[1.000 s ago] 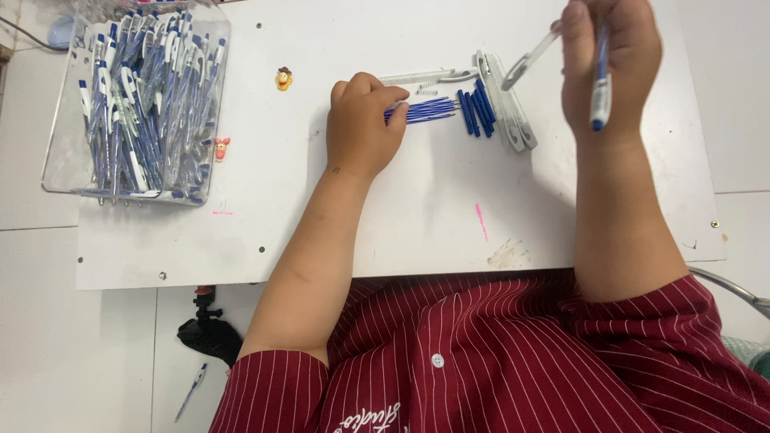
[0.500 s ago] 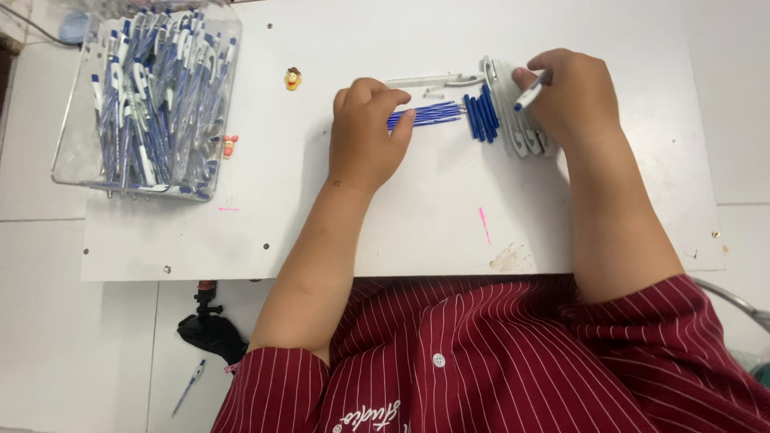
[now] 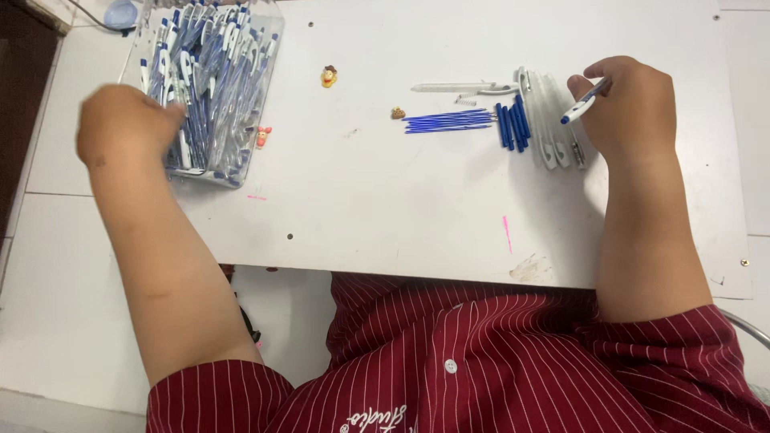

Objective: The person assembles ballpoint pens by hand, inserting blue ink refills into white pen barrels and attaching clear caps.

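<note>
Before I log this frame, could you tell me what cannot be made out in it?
Head view:
- Left hand: blurred; its fingers are hidden behind its back, so a grip cannot be told.
- Clear bin of pens: top cut off by the frame edge.
- Right hand: covers most of the blue-tipped pen.
- Small figurine: too small to identify.

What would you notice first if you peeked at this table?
The clear box at the table's far left, crammed with blue-and-white pens, with the left hand at it. At the right, the right hand holds a pen beside neat rows of pen parts.
</note>
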